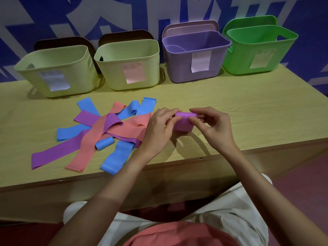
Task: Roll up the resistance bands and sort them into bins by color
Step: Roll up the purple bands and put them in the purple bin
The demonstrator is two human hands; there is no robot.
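Both hands pinch a purple band (pixel 184 121) that is rolled most of the way, with a short flat tail hanging to the table. My left hand (pixel 159 125) grips its left end and my right hand (pixel 211 123) grips its right end. To the left lies a loose heap of flat bands: blue (pixel 117 157), pink (pixel 92 139) and purple (pixel 58 151) ones, crossing over each other. A small rolled blue band (pixel 104 143) lies on its side among them.
Along the back of the wooden table (pixel 248 107) stand two pale yellow-green bins (pixel 58 68) (pixel 129 64), a purple bin (pixel 195 55) and a green bin (pixel 259 48), each with a paper label. Lids lean behind them against the blue wall.
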